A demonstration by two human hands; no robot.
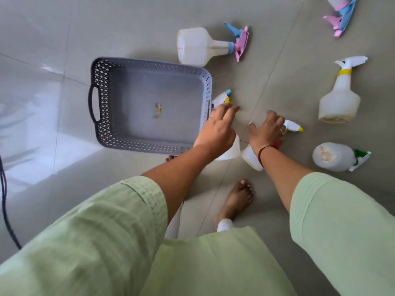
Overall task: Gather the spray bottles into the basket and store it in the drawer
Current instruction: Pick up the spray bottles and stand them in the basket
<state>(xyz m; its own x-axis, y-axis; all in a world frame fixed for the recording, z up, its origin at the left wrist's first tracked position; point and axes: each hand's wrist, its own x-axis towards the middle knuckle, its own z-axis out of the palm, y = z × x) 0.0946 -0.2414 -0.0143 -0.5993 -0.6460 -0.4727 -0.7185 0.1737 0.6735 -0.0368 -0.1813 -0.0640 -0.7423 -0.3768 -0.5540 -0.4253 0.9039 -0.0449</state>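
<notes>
A grey perforated basket (pixel 147 63) sits on the tiled floor, holding only a small scrap. My left hand (pixel 217 129) hovers with fingers stretched over a white spray bottle (pixel 232 151) that lies against the basket's right side, its blue and yellow nozzle (pixel 222 97) poking out beyond my fingers. My right hand (pixel 267 131) curls around the neck of a second white bottle (pixel 250 157) with a yellow-tipped nozzle (pixel 294 126). Other bottles lie on the floor: a pink-trigger one (pixel 198 47), a yellow-collared one (pixel 339 101), a green-trigger one (pixel 332 157).
More pink and blue spray bottles (pixel 339 16) lie at the top right corner. My bare foot (pixel 235 199) stands just below the two hands. A black cable (pixel 4 201) runs along the left edge. No drawer is in view.
</notes>
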